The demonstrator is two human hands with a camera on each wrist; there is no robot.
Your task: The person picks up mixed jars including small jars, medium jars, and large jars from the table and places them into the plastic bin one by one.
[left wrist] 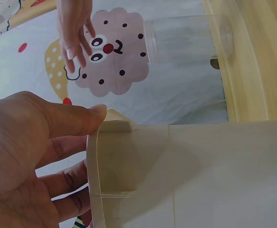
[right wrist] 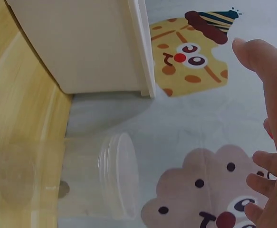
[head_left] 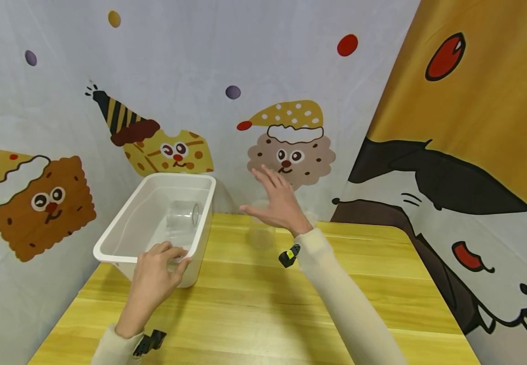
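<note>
A white plastic bin point(head_left: 119, 230) stands at the left of the table. My left hand point(head_left: 155, 276) grips its near right rim, thumb on one side and fingers on the other. Inside the bin a clear jar point(head_left: 181, 215) lies on its side. To the bin's right, another clear jar point(right wrist: 88, 175) stands upright on the table, its threaded mouth uncovered. My right hand point(head_left: 279, 203) is raised above and beside this jar, fingers spread and holding nothing. In the head view the hand partly hides that jar point(head_left: 262, 235).
The wooden table point(head_left: 245, 309) meets a cloth backdrop point(head_left: 176, 56) printed with cartoon food at its far edge. The bin's far side stands close to this cloth. Small black devices point(head_left: 289, 256) are strapped to both wrists.
</note>
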